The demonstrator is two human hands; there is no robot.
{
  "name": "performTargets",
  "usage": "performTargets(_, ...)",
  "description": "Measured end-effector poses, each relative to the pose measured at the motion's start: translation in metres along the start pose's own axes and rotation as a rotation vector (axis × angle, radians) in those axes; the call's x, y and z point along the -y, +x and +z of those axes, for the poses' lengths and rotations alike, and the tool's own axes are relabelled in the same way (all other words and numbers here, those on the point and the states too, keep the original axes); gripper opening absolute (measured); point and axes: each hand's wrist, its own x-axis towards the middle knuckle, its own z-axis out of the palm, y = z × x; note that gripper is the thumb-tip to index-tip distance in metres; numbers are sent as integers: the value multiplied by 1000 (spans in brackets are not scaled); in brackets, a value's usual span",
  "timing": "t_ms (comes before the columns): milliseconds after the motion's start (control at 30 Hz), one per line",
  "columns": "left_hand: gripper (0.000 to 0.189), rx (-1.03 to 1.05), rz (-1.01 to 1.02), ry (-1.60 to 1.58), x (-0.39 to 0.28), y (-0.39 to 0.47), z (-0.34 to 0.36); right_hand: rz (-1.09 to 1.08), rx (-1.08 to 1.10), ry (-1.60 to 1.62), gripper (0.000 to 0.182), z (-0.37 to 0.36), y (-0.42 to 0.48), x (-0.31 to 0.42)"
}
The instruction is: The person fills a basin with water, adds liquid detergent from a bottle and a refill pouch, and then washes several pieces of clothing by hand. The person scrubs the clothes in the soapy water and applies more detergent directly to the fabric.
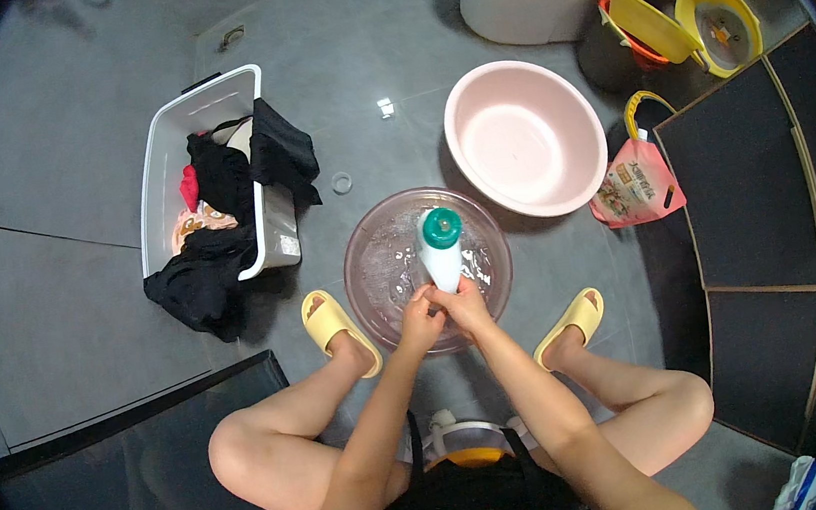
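Observation:
A white bottle with a green cap [442, 247] is held over a translucent purple-tinted basin [354, 276]. Its cap points away from me and its narrow lower end is between my fingers. My right hand [467, 309] grips that end, the thumb laid across it. Close against it, my left hand [422, 321] has bent fingers at the same end; its fingertips meet my right thumb. Foamy water [386, 261] fills the bottom of the basin. How far the fingers wrap beneath the bottle is hidden.
A pink basin [516, 141] stands beyond to the right, near a pink refill pouch [638, 183]. At left, a white plastic tub [277, 232] holds dark clothes [217, 171], some over its rim. Yellow slippers [329, 321] flank the basin. A small clear ring [342, 182] lies on the floor.

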Motion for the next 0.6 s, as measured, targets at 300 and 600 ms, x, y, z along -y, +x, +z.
performTargets(300, 44, -215, -457, 87, 70, 5, -13, 6, 28, -211, 30, -45, -11, 21)
performTargets(600, 41, -151, -703, -158, 76, 22, 20, -56, 90, -68, 25, -75, -37, 29)
